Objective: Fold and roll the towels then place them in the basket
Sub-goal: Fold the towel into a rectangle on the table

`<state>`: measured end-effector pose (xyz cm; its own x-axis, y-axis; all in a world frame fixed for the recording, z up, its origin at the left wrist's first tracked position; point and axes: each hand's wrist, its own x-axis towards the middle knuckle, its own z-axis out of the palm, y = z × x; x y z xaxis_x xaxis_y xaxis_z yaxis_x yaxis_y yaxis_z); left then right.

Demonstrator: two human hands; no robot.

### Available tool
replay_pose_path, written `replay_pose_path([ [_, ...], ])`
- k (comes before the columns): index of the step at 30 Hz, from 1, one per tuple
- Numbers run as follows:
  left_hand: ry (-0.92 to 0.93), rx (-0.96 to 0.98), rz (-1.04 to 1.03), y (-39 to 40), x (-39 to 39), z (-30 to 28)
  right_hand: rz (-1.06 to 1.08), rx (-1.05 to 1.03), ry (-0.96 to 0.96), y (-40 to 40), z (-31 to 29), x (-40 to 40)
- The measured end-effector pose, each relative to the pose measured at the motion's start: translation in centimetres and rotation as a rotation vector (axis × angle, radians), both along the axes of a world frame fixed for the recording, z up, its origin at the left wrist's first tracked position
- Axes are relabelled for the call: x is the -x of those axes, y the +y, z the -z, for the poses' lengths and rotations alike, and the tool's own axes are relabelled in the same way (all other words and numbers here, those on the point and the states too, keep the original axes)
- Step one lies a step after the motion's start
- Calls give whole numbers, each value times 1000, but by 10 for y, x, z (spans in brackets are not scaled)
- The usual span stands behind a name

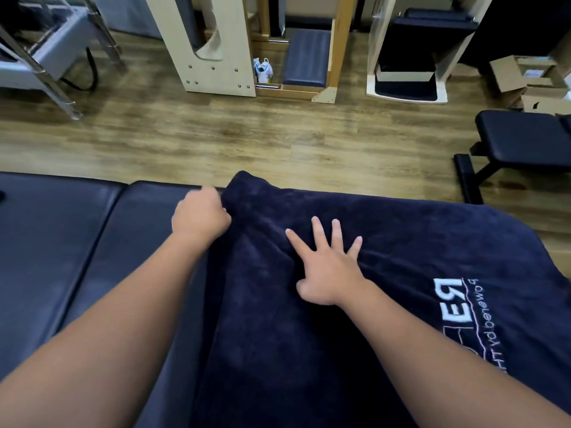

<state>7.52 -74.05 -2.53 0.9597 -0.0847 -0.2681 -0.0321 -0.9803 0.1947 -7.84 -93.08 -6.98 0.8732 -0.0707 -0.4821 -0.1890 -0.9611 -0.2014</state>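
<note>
While the left hand [200, 215] grips the navy towel's [386, 257] far edge, the right hand [328, 267] presses flat, fingers spread, on the towel covering a padded counter [61, 242] above wood flooring [247, 137].

Beyond the worktop's [61, 236] far edge, wood-plank floor [247, 134]. Along the far wall, pale wooden frames [210, 57] with navy pads [306, 57], sneakers [262, 70] between. Cardboard boxes [525, 78] and black bench [522, 134] at right; metal-framed apparatus [46, 47] at left.

Pilates studio: wooden apparatus [213, 44], padded bench [522, 134].
</note>
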Motion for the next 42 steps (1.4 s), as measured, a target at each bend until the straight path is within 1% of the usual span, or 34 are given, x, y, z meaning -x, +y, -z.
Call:
replay_pose_path([
  [2,199,-74,-29,10,8,1,26,10,-8,1,3,-4],
  [4,307,-45,-3,17,22,8,35,41,-17,1,5,-8],
  [5,302,-14,-2,19,29,11,41,56,-19,0,5,-10],
  [8,209,119,-102,33,40,14,87,86,-24,7,5,-14],
  [9,214,139,-103,38,43,12,100,91,-28,12,3,-15],
  [10,243,128,-64,41,49,9,99,92,-41,17,3,-13],
  [12,307,45,50,44,67,7,43,87,-108,33,2,-7],
  [14,303,-46,104,44,89,9,-23,66,-183,50,1,3],
  [16,220,-75,88,44,104,16,-74,52,-216,65,2,15],
  [20,105,-39,-23,45,124,30,-123,63,-222,90,9,41],
  [23,40,18,4,53,126,34,-97,89,-192,98,13,52],
  [27,-119,170,-119,91,108,30,-103,102,-179,94,9,57],
  [28,-124,200,-132,99,109,28,-110,105,-170,93,8,57],
  [29,-90,203,-118,104,112,27,-116,103,-166,93,6,58],
  [30,-17,167,-84,105,118,25,-120,94,-162,94,4,58],
  [32,174,28,-17,105,135,19,-136,70,-159,99,2,61],
  [33,245,-9,-12,105,145,17,-152,61,-172,103,2,64],
  [35,309,-30,-22,104,164,17,-191,47,-199,111,2,72],
  [37,297,-36,-42,101,180,19,-233,40,-178,118,4,81],
  [38,276,-1,-72,101,186,21,-249,45,-159,121,5,85],
  [42,156,237,-264,122,191,25,-237,83,-117,122,1,88],
])
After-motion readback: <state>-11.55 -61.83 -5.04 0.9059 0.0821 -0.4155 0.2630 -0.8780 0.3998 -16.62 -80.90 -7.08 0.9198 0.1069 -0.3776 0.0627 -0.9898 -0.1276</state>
